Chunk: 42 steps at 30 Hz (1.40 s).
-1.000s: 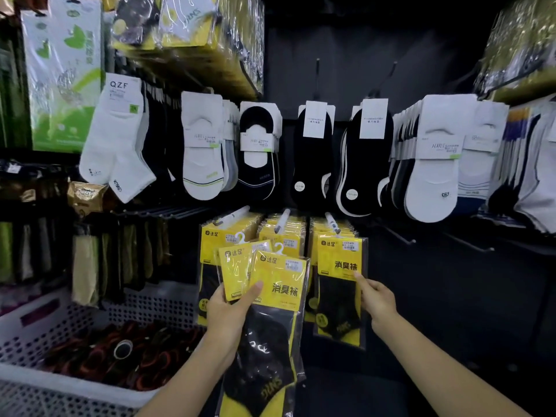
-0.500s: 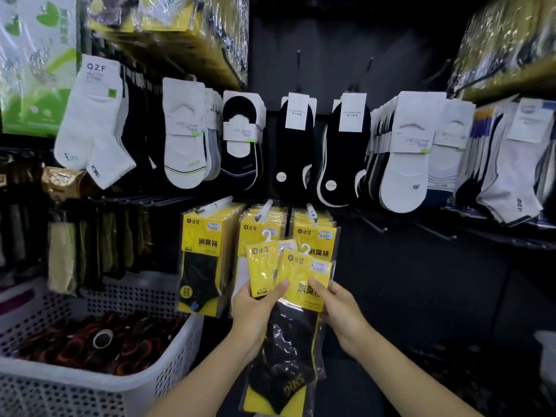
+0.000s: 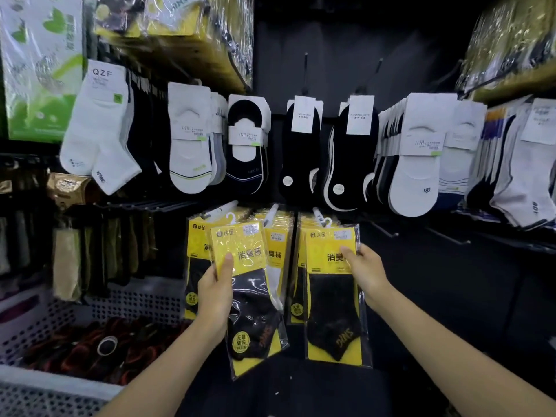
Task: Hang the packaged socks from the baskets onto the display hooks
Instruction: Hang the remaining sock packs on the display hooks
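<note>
The left hand (image 3: 215, 291) holds a tilted sock pack (image 3: 240, 245) in front of the hanging packs (image 3: 278, 236), with its thumb on the front and its fingers curled behind. The right hand (image 3: 365, 270) grips the side of a straight sock pack (image 3: 331, 311), whose top is right by the tip of a hook (image 3: 317, 212). A white basket (image 3: 60, 386) sits low on the left.

Two clear packs of black socks with yellow header cards. The tilted pack (image 3: 249, 296) is gripped by the left hand (image 3: 215, 293). The upright pack (image 3: 334, 296) is pinched by the right hand (image 3: 365, 272), its white hanger at the rightmost display hook (image 3: 317, 212). A white perforated basket (image 3: 129, 302) sits at lower left
</note>
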Motion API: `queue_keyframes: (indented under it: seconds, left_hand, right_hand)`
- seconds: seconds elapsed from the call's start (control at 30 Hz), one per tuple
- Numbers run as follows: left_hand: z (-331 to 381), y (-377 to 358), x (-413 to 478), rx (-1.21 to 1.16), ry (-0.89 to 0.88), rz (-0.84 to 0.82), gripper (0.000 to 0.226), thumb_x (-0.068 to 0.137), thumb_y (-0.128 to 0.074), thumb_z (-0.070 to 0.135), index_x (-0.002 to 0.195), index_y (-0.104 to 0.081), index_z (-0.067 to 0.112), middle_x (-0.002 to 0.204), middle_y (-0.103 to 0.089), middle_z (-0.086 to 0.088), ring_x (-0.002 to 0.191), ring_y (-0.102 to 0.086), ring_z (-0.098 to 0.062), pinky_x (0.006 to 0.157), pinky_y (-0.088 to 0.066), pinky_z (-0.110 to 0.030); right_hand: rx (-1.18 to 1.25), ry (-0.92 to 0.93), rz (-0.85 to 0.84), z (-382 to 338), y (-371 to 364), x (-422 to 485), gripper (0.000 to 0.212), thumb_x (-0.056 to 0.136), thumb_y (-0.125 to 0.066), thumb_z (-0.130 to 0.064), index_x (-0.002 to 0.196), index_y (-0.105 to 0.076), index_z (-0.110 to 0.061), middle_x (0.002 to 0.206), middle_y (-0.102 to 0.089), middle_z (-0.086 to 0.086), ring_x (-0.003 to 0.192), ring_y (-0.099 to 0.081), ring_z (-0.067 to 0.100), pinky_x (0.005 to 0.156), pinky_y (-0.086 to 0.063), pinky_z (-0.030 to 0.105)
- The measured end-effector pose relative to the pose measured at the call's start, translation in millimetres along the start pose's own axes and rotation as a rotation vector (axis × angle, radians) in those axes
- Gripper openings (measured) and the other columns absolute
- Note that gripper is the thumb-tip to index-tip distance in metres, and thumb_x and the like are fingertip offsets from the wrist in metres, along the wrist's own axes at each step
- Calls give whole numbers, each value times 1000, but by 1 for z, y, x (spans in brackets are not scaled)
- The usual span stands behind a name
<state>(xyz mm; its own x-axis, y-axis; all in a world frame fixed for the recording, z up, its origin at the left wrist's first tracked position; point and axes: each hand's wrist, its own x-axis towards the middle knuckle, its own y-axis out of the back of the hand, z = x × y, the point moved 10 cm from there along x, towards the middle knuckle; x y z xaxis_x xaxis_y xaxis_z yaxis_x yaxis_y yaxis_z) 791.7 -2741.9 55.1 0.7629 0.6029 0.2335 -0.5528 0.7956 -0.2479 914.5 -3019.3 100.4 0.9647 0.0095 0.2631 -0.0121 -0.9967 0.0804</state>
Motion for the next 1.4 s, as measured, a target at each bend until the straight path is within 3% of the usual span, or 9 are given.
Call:
queue_keyframes:
  seconds: [0.13, 0.27, 0.43, 0.67, 0.77, 0.97, 1.13, 1.27, 1.4]
  left_hand:
    - [-2, -3, 8, -10, -1, -2, 14, 95, -47, 43, 98, -53, 31, 87, -54, 24, 79, -47, 9, 78, -33, -21]
    - [-5, -9, 14, -4, -6, -3, 15, 95, -47, 43, 83, -51, 34, 82, -51, 24, 73, -45, 8, 64, -32, -14]
    - [-17, -23, 21, -47, 14, -43, 16, 94, -48, 42, 101, -54, 29, 90, -56, 23, 82, -49, 9, 78, -34, -18]
    - [-27, -43, 19, -33, 48, -77, 31, 93, -49, 44, 118, -54, 26, 97, -55, 23, 87, -50, 7, 84, -34, -17]
    - [-30, -51, 14, -19, 56, -124, 39, 93, -49, 43, 127, -53, 23, 104, -57, 22, 94, -51, 5, 88, -34, -19]
    - [-30, -87, -12, -22, 63, -243, 16, 95, -52, 33, 102, -65, 28, 93, -72, 14, 88, -66, 0, 73, -46, -15]
    - [-29, -111, -31, -25, 52, -312, 22, 94, -55, 27, 109, -66, 16, 100, -72, 5, 83, -68, 0, 65, -49, -10]
    - [-42, -124, -41, 28, 124, -414, 35, 95, -50, 34, 129, -51, 24, 120, -63, 6, 108, -60, -7, 75, -47, -14]
    - [-49, -131, -40, 79, 149, -458, 42, 96, -46, 39, 136, -47, 25, 135, -55, 4, 124, -50, -12, 104, -40, -30]
  right_hand:
    - [-8, -29, 0, 14, -10, 10, 15, 97, -53, -19, 106, -63, -11, 103, -66, 4, 98, -62, 20, 93, -49, 35]
    - [64, -84, 14, 33, -20, 24, 15, 96, -54, -20, 105, -63, -12, 99, -67, 3, 89, -62, 14, 74, -50, 25]
    - [91, -196, 151, 64, -20, 50, 21, 89, -65, -29, 98, -63, -10, 107, -65, 9, 104, -60, 23, 98, -47, 40]
    - [93, -270, 384, 88, 7, 48, 21, 86, -69, -21, 102, -63, -9, 109, -64, 10, 93, -56, 21, 80, -45, 30]
    - [123, -213, 303, 82, 4, 33, 25, 88, -67, -24, 107, -61, -9, 111, -64, 9, 95, -58, 18, 85, -48, 31]
    - [189, -110, -184, 38, -46, -27, 28, 93, -56, -35, 107, -64, -13, 101, -72, 3, 90, -69, 14, 75, -54, 25]
    - [258, -62, -130, 35, -21, -45, 19, 93, -59, -19, 105, -67, -7, 97, -74, 3, 82, -72, 8, 64, -54, 15]
    - [227, -71, 13, 43, 13, -38, 14, 93, -58, -19, 101, -65, -10, 100, -72, 5, 90, -69, 16, 78, -54, 25]
    - [209, -72, 42, 36, 19, -22, 8, 95, -57, -19, 93, -64, -16, 97, -72, 3, 85, -69, 12, 69, -54, 22]
